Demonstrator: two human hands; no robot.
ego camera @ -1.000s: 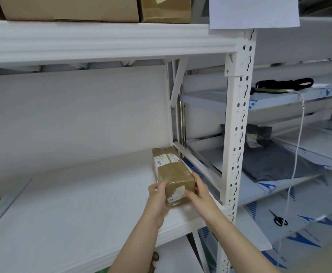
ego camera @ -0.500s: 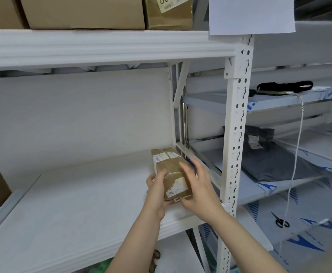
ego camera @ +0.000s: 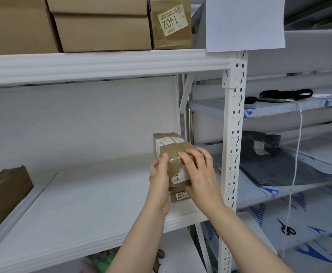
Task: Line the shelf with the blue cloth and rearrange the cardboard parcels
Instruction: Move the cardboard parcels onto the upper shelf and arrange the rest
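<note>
parcel (ego camera: 172, 149): right end of shelf (ego camera: 82, 203), just beside post (ego camera: 234, 134) | left hand (ego camera: 159, 178): grips its near left edge | right hand (ego camera: 198, 174): fingers curled over its top, gripping | boxes (ego camera: 102, 32): on the level above

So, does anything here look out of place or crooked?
Only small things: the label on the upper-shelf box sits crooked, and a white cord dangles off the right-hand shelf past the shelves below.
</note>
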